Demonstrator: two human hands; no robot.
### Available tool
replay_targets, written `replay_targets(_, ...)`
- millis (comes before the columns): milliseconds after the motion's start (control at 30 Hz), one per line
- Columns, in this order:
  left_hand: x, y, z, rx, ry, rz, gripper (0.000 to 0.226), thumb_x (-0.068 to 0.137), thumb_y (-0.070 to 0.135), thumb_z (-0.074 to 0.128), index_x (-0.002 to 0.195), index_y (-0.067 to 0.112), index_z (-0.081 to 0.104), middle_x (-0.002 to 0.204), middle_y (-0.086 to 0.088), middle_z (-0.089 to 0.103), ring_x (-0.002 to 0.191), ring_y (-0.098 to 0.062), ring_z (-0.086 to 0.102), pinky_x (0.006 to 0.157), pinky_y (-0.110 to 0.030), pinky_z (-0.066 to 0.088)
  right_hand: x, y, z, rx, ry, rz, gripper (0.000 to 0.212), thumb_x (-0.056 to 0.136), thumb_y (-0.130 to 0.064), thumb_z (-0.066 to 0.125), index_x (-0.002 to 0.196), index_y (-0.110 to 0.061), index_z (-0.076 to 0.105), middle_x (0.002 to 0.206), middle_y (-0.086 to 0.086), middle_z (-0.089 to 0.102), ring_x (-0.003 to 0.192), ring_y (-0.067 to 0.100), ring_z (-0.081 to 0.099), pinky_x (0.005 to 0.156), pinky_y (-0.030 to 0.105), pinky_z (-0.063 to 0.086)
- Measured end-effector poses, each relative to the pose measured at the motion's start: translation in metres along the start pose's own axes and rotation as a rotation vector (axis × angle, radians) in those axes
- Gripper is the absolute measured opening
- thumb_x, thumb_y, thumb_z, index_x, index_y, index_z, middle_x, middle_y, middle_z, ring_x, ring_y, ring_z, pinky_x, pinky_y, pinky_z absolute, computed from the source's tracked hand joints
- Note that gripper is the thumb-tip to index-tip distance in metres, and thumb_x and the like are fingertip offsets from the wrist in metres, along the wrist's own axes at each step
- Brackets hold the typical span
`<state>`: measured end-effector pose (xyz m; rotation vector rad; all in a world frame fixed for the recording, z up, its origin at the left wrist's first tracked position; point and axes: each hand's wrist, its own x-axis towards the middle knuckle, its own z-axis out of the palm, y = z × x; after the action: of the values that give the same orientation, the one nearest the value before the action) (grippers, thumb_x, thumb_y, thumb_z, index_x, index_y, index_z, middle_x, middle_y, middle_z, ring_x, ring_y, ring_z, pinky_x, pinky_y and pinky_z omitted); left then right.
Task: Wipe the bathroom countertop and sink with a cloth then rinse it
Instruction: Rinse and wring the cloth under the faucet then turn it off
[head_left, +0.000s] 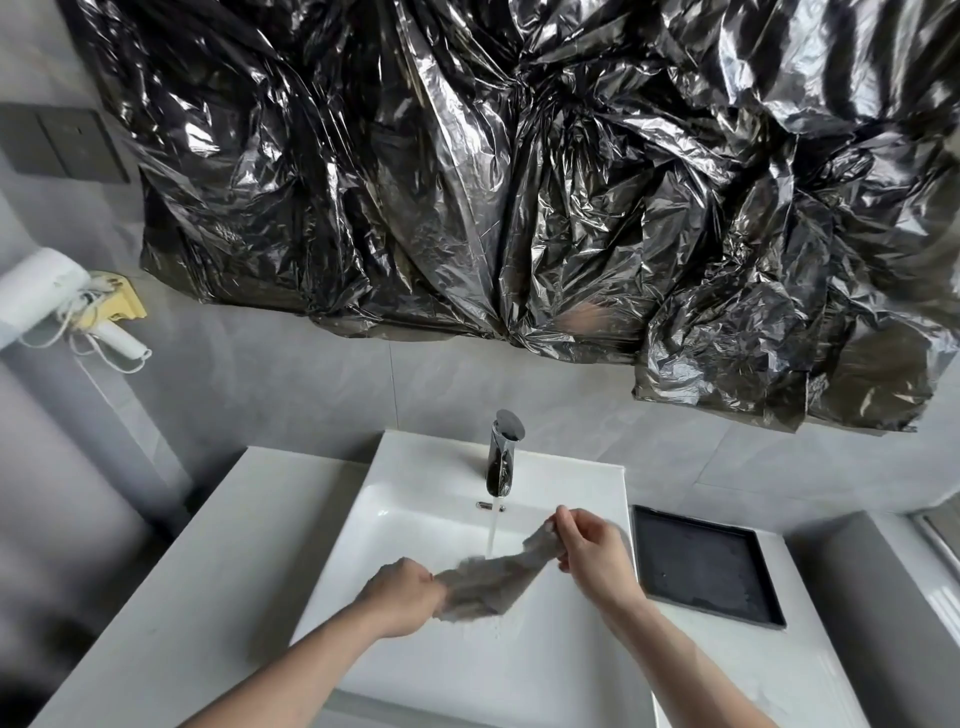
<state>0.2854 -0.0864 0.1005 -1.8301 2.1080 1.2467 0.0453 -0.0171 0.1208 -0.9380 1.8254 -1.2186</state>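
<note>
Crinkled black plastic sheeting (519, 182) covers the grey tiled wall (311, 384) near a dark switch panel (62, 143).

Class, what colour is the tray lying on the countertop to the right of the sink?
The tray is black, seen best in the head view.

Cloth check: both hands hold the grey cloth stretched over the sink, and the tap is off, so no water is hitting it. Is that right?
Not quite: the tap is running. The head view shows a stream of water falling onto the grey cloth. The rest holds: the left hand and right hand hold the cloth stretched over the sink.
</note>
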Motion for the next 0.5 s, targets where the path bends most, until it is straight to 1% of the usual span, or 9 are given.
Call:
replay_targets(67,-0.003,0.006,-0.001,0.204,0.038,0.012,0.024,0.078,0.035,0.051,0.061,0.018,0.049,0.070,0.003,0.054,0.066,-0.026,0.047,0.055,-0.029,0.033,0.007,-0.004,0.011,0.014,-0.030,0.005,0.042,0.107,-0.030,0.052,0.085,0.004,0.064,0.068,-0.001,0.065,0.068,0.012,0.063,0.065,0.027,0.059)
replay_targets(167,-0.002,0.020,-0.004,0.344,0.142,0.047,0.027,0.083,0.040,0.049,0.073,0.018,0.060,0.091,-0.003,0.066,0.083,-0.031,0.061,0.067,-0.030,0.042,0.017,-0.011,0.023,0.068,-0.061,0.015,0.040,0.109,-0.028,0.048,0.082,-0.001,0.062,0.070,0.005,0.069,0.073,0.021,0.070,0.076,0.041,0.063)
replay_targets(233,0.003,0.029,-0.009,0.335,0.196,0.033,0.032,0.085,0.046,0.047,0.082,0.018,0.061,0.101,-0.005,0.071,0.093,-0.033,0.067,0.070,-0.032,0.045,0.021,-0.017,0.028,0.104,-0.060,0.004,0.040,0.109,-0.028,0.046,0.078,-0.007,0.060,0.069,0.008,0.068,0.069,0.024,0.070,0.072,0.040,0.060)
replay_targets(267,0.006,0.030,-0.014,0.279,0.182,0.005,0.037,0.084,0.049,0.047,0.084,0.016,0.064,0.099,-0.004,0.074,0.091,-0.032,0.070,0.069,-0.032,0.049,0.022,-0.021,0.030,0.137,-0.048,-0.005,0.041,0.110,-0.028,0.045,0.076,-0.009,0.059,0.069,0.009,0.065,0.066,0.024,0.068,0.067,0.038,0.057)
replay_targets(367,0.018,0.027,-0.023,-0.060,-0.041,-0.117,0.041,0.079,0.037,0.046,0.083,0.010,0.077,0.077,-0.002,0.079,0.073,-0.024,0.079,0.064,-0.028,0.060,0.027,-0.030,0.033,0.272,0.016,0.012,0.041,0.110,-0.023,0.043,0.073,-0.010,0.055,0.063,0.010,0.058,0.056,0.018,0.054,0.051,0.025,0.045)
replay_targets(400,0.020,0.026,-0.024,-0.051,-0.073,-0.146,0.039,0.078,0.034,0.047,0.081,0.009,0.077,0.072,-0.001,0.079,0.068,-0.022,0.078,0.062,-0.026,0.059,0.028,-0.033,0.034,0.318,0.019,0.027,0.040,0.110,-0.022,0.043,0.074,-0.011,0.054,0.063,0.011,0.055,0.054,0.019,0.049,0.048,0.024,0.042)
replay_targets(433,0.021,0.024,-0.024,0.032,-0.053,-0.153,0.034,0.076,0.032,0.050,0.080,0.010,0.075,0.071,-0.001,0.078,0.062,-0.020,0.075,0.061,-0.024,0.057,0.031,-0.033,0.036,0.348,0.014,0.047,0.038,0.110,-0.023,0.043,0.076,-0.011,0.053,0.064,0.011,0.053,0.053,0.018,0.046,0.046,0.024,0.040)
replay_targets(467,0.022,0.022,-0.022,0.162,-0.009,-0.155,0.028,0.072,0.032,0.053,0.082,0.013,0.072,0.075,-0.001,0.079,0.058,-0.020,0.071,0.062,-0.023,0.055,0.033,-0.032,0.039,0.357,0.003,0.066,0.036,0.110,-0.024,0.044,0.078,-0.011,0.054,0.065,0.010,0.052,0.054,0.017,0.046,0.047,0.024,0.040)
replay_targets(500,0.023,0.021,-0.018,0.273,0.038,-0.149,0.029,0.069,0.031,0.057,0.092,0.017,0.067,0.086,0.001,0.078,0.064,-0.020,0.068,0.063,-0.024,0.052,0.035,-0.030,0.042,0.339,-0.012,0.086,0.033,0.109,-0.025,0.046,0.081,-0.011,0.057,0.067,0.009,0.053,0.056,0.016,0.049,0.050,0.024,0.042)
